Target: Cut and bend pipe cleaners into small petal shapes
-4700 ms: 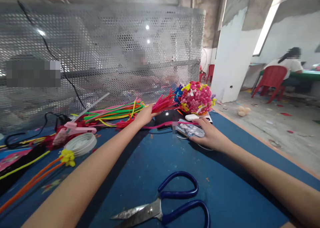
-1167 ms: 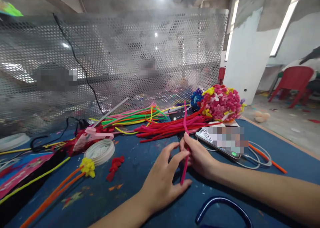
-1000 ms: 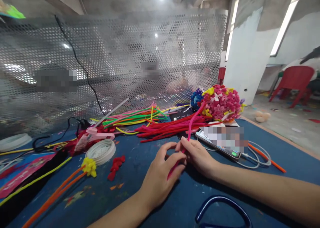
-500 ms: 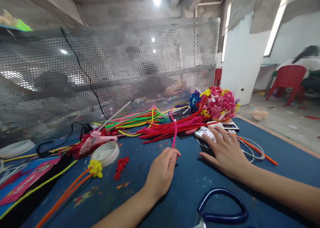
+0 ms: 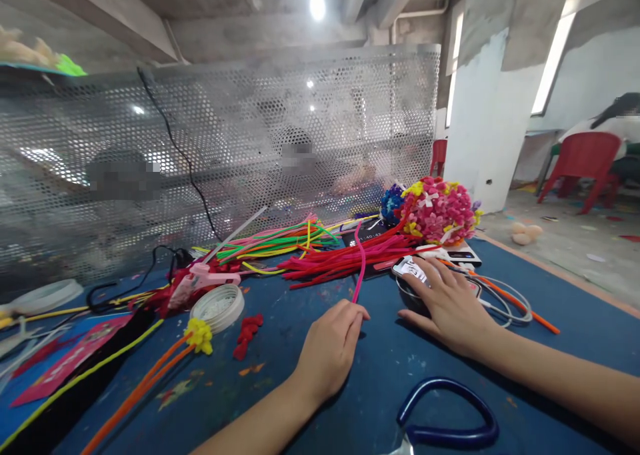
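My left hand (image 5: 331, 345) is closed around the lower end of a bright pink pipe cleaner (image 5: 361, 268), which stands up from the fist. My right hand (image 5: 450, 302) lies with fingers spread over a phone (image 5: 411, 268) with a lit screen, covering much of it. Behind the left hand lies a bundle of red and pink pipe cleaners (image 5: 330, 265). Below the right hand are the blue handles of scissors (image 5: 450, 435), their blades cut off by the frame. A small red twisted pipe-cleaner piece (image 5: 247, 335) rests left of my left hand.
On the blue table (image 5: 280, 382) sit a yellow flower on orange stems (image 5: 200, 336), a round white lid (image 5: 217, 308), a pink glue gun (image 5: 200, 278) and green pipe cleaners (image 5: 270, 245). A pink flower ball (image 5: 440, 212) stands before a perforated metal screen (image 5: 240, 128). Cables (image 5: 517, 308) curl at right.
The view has shifted slightly, so everything sits a little further right and lower. My left hand still grips the pink pipe cleaner; my right hand stays over the phone.
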Action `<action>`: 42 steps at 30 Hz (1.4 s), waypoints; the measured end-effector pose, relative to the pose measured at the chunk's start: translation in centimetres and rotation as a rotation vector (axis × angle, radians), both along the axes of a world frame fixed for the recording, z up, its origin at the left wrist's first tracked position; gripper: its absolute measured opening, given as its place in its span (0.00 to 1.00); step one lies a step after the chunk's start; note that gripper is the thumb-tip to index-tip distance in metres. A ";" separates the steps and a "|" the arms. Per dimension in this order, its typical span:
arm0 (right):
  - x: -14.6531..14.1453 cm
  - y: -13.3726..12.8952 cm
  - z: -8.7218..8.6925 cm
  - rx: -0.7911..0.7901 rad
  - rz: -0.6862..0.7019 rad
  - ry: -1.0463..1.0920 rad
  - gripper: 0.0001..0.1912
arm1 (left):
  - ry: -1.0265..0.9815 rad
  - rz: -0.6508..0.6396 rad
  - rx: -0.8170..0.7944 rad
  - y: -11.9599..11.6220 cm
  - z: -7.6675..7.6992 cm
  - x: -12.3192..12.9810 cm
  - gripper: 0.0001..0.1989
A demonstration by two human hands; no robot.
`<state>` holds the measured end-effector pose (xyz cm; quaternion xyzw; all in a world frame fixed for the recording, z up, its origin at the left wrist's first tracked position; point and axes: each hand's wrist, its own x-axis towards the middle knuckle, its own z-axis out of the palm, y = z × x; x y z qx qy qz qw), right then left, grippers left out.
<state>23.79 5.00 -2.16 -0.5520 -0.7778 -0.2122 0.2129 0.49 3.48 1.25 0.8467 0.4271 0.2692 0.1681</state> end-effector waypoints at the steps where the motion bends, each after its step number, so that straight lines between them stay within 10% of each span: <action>1: -0.1 -0.1 0.1 0.013 0.035 -0.006 0.30 | 0.005 -0.004 0.001 0.0 0.0 0.0 0.15; 13: -7.3 2.3 1.2 -0.045 0.736 0.110 0.13 | -0.196 0.041 0.037 0.0 -0.4 -0.2 0.11; 23: -6.2 3.6 0.7 -0.044 0.593 0.260 0.15 | -0.552 0.273 -0.348 2.3 -0.6 -0.4 0.15; 42: -6.0 3.9 0.5 0.088 0.610 0.351 0.15 | -0.474 0.064 -0.398 1.8 -0.5 -0.1 0.17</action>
